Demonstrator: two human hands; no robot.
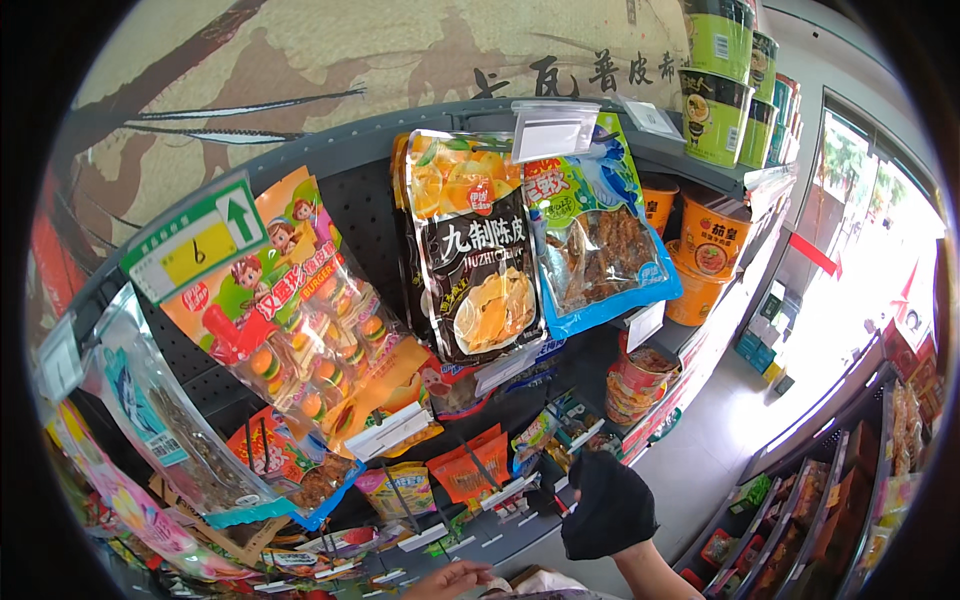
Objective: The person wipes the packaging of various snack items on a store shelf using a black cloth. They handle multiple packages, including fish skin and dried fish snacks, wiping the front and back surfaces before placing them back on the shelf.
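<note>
My right hand [609,506], in a black glove, is at the lower right of centre, near the lower hooks of a dark pegboard rack; its fingers are mostly hidden, so its grip does not show. My left hand [454,579] is bare at the bottom edge, partly cut off, its fingers loosely together and pointing right. Above hang a black and orange snack pouch [480,255], a blue-edged pouch of dried snack [600,232] and an orange bag of burger-shaped gummies [300,307]. An orange packet [471,465] hangs lower, left of the gloved hand.
Green instant noodle tubs [714,116] are stacked on the top shelf, with orange tubs [705,247] below. Metal hooks with label holders [388,431] stick out from the rack. Another stocked shelf unit [802,517] stands at the right across a tiled floor [675,480].
</note>
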